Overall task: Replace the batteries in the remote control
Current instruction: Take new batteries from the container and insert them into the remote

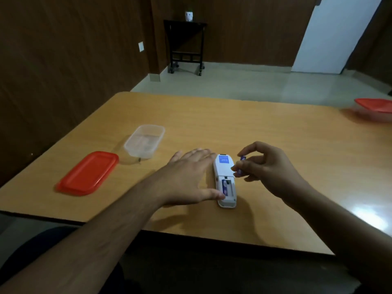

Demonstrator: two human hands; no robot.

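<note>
A white remote control (222,168) lies face down on the wooden table (265,128), its battery compartment uncovered near the near end. One purple battery (224,187) sits in the left slot; the right slot looks empty. My left hand (191,175) rests flat against the remote's left side, thumb touching its lower edge. My right hand (267,168) hovers just right of the remote, fingertips pinched on a second purple battery (241,166), which is partly hidden by the fingers.
A clear plastic container (145,140) stands to the left, with its red lid (89,174) lying flat beside it. Another red-lidded container (375,106) sits at the table's far right edge. A black side table (185,45) stands by the far wall.
</note>
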